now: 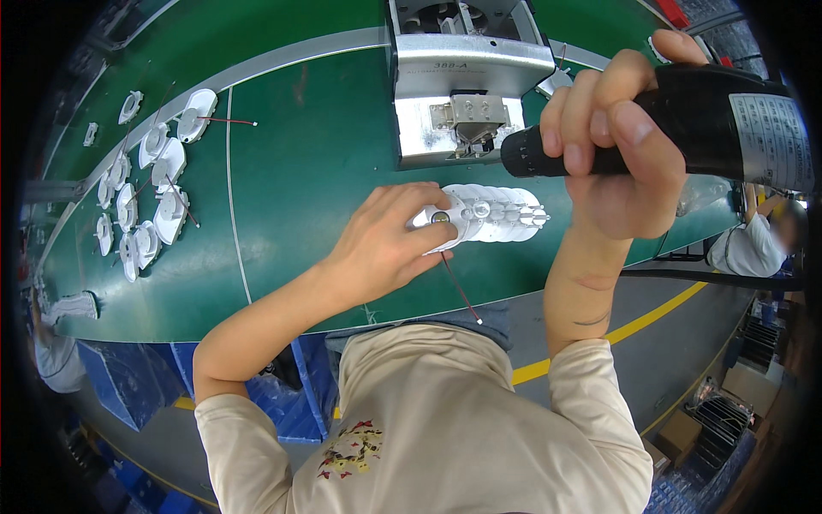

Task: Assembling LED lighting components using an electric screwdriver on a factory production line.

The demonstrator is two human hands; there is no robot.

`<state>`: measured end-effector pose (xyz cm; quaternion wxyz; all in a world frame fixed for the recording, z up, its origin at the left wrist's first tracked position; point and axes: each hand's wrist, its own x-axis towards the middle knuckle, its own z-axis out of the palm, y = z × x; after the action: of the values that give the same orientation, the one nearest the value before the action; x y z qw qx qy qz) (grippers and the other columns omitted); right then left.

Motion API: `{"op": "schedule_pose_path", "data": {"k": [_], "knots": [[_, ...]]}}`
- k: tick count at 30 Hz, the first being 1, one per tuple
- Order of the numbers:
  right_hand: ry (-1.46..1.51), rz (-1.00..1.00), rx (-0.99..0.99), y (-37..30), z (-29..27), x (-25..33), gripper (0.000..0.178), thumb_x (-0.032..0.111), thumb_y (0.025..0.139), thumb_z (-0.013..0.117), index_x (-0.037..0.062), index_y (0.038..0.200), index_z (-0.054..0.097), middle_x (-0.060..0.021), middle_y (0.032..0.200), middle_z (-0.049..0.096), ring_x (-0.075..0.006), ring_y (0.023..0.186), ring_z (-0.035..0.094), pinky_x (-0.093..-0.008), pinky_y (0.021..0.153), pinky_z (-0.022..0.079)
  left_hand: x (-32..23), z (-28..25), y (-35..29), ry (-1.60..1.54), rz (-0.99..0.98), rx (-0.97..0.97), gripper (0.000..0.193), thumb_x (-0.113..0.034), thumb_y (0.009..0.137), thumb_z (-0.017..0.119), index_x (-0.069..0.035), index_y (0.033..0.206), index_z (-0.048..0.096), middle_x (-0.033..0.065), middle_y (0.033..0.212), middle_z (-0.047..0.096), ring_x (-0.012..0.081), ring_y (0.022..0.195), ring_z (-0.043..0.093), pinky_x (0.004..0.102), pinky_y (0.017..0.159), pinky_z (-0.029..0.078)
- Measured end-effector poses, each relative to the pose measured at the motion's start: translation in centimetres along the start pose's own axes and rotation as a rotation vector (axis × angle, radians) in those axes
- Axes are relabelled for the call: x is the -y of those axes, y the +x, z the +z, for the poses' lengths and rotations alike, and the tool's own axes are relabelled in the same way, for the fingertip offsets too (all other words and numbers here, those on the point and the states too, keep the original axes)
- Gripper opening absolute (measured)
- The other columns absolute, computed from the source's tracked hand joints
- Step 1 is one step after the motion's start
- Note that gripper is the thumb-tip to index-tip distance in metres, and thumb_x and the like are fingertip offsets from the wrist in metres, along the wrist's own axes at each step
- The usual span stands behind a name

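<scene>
Left hand [398, 227] grips the end white part [425, 218] of an overlapping row [507, 214] on green counter [300, 154], near metal machine [473, 64]. Right hand [615, 128] wraps round black power screwdriver [704, 118], raised above the counter.

1. The left forearm [287, 295] slants inward and forward from a bent elbow that juts out to the person's left.
2. The left hand [390, 236] sits low in front of the body, its back turned up, thumb and index finger pointing right in a pinch.
3. The right forearm [586, 283] reaches almost straight forward (a reddish mark and a dark curved one show on its skin).
4. The right hand [621, 137] is raised nearer the camera, fingers curled in a wrapped grip.
</scene>
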<state>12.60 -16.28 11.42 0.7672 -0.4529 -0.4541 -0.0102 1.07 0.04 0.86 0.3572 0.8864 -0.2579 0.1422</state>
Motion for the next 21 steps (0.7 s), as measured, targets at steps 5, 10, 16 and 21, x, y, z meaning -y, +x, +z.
{"op": "schedule_pose_path", "data": {"k": [5, 10, 16, 21], "knots": [[-0.037, -0.033, -0.052, 0.8, 0.2, -0.5, 0.049, 0.01, 0.081, 0.043, 0.0016, 0.128, 0.036, -0.0055, 0.07, 0.043, -0.0137, 0.047, 0.042, -0.0327, 0.05, 0.042, 0.0, 0.3, 0.1, 0.005, -0.014, -0.036, 0.028, -0.015, 0.064, 0.078, -0.011, 0.088, 0.064, 0.0058, 0.106, 0.057, 0.028, 0.106, 0.058, 0.0377, 0.08, 0.047], [-0.054, -0.014, -0.076, 1.4, 0.4, -1.1, 0.047, 0.009, 0.081, 0.044, 0.0004, 0.127, 0.037, -0.0061, 0.071, 0.045, -0.0138, 0.048, 0.044, -0.0329, 0.05, 0.042, 0.4, 0.4, 0.1, 0.007, 0.006, -0.028, 0.029, -0.009, 0.062, 0.077, -0.01, 0.087, 0.063, 0.0051, 0.105, 0.058, 0.0284, 0.105, 0.058, 0.0379, 0.078, 0.047], [-0.16, 0.226, -0.531, 2.1, 5.1, -1.0, 0.041, -0.001, 0.071, 0.055, -0.0008, 0.108, 0.039, -0.0082, 0.058, 0.048, -0.0139, 0.037, 0.043, -0.0287, 0.037, 0.042, 0.4, 0.2, -0.1, -0.058, -0.014, -0.018, 0.029, -0.005, 0.059, 0.075, -0.01, 0.085, 0.065, 0.0061, 0.105, 0.057, 0.0304, 0.106, 0.057, 0.0396, 0.081, 0.049], [-0.227, 0.192, -0.181, 1.3, 2.1, -1.2, 0.044, 0.001, 0.075, 0.05, 0.001, 0.118, 0.038, -0.007, 0.064, 0.046, -0.013, 0.042, 0.043, -0.0286, 0.042, 0.041, 0.3, 0.3, -0.7, -0.089, -0.062, -0.084, 0.029, -0.002, 0.058, 0.073, -0.011, 0.085, 0.066, 0.0065, 0.106, 0.057, 0.0323, 0.106, 0.056, 0.0398, 0.083, 0.051]]}}
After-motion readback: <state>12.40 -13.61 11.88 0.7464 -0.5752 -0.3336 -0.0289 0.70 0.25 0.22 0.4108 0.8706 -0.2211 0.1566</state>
